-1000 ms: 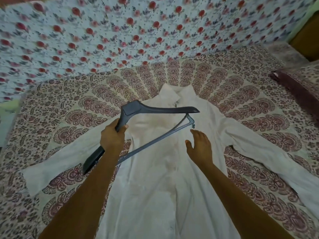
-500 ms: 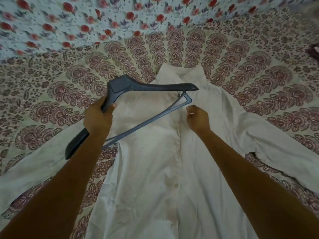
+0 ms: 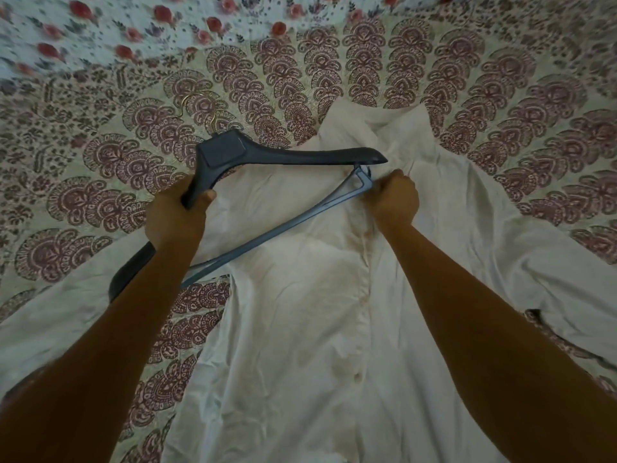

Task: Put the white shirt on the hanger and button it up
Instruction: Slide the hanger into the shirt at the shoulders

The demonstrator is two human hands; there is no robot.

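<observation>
Where the white shirt (image 3: 300,329) lies: front up on the bed, spread over a bedspread (image 3: 500,95) printed with maroon fan motifs. The sleeves (image 3: 66,312) are thrown out to either side, the collar (image 3: 377,128) is at the far end, and the hem runs out of view at the near edge.
White shirt: not on the hanger, so by my reading nearly the whole job remains. The cloth is cream-white, soft and creased, with a faint stain down the chest. The two fronts meet along the placket (image 3: 365,295), but I cannot tell whether anything there is fastened.
Hanger (image 3: 287,158): dark plastic with broad shoulders, a thin bar below and a brass-coloured wire hook (image 3: 197,105). It is held tilted above the shirt on the person's left side, wholly outside the cloth, with its right tip near the collar. Lifting it to the neck looks like the only step made so far. Feeding it inside the shoulders is yet to come.
Left hand (image 3: 177,218): wrapped round the hanger's left shoulder, thumb on top.
Right hand (image 3: 395,198): fingers curled, bunching shirt cloth at the top of the front, below the collar and just beside the corner of the hanger's bar.
Buttons (image 3: 357,377): small and pale, with a couple visible low on the placket. Doing them up is the last stage, and it looks untouched.
</observation>
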